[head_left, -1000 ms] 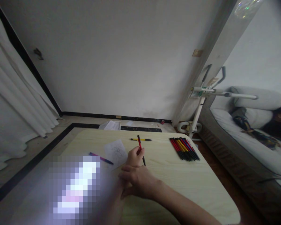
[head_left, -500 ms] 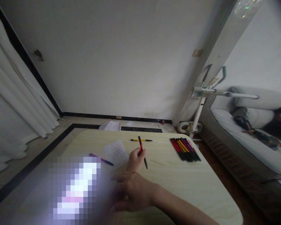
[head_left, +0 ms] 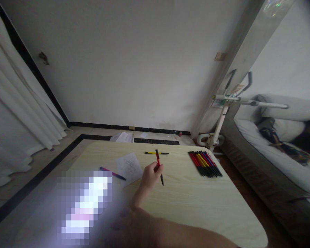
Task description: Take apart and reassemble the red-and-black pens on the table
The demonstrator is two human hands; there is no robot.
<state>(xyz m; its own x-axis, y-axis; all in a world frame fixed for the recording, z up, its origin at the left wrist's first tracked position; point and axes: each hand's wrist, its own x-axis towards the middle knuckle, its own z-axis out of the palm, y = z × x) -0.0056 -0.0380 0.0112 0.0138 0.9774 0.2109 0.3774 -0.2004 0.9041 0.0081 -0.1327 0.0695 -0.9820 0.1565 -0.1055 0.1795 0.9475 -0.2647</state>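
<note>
My left hand (head_left: 150, 176) is closed on a red pen with a black tip (head_left: 158, 161), held tilted a little above the pale wooden table (head_left: 196, 203). To its left lies a small sheet of paper with a drawing (head_left: 129, 165), and beyond that a purple pen (head_left: 112, 173). A yellow pen (head_left: 156, 153) lies just behind the red one. My right forearm crosses the bottom of the view. My right hand (head_left: 121, 220) is low, dark and blurred near my left wrist, and its fingers do not show.
A row of red, yellow and blue pens (head_left: 205, 163) lies at the table's far right. A white exercise frame (head_left: 222, 117) and a bed with a person lying on it (head_left: 286, 148) stand to the right. Papers (head_left: 122, 137) lie on the floor behind, curtains (head_left: 15, 113) hang at left.
My right hand has drawn back from beside the left hand toward me and down. The left hand with the red pen has shifted slightly right.
</note>
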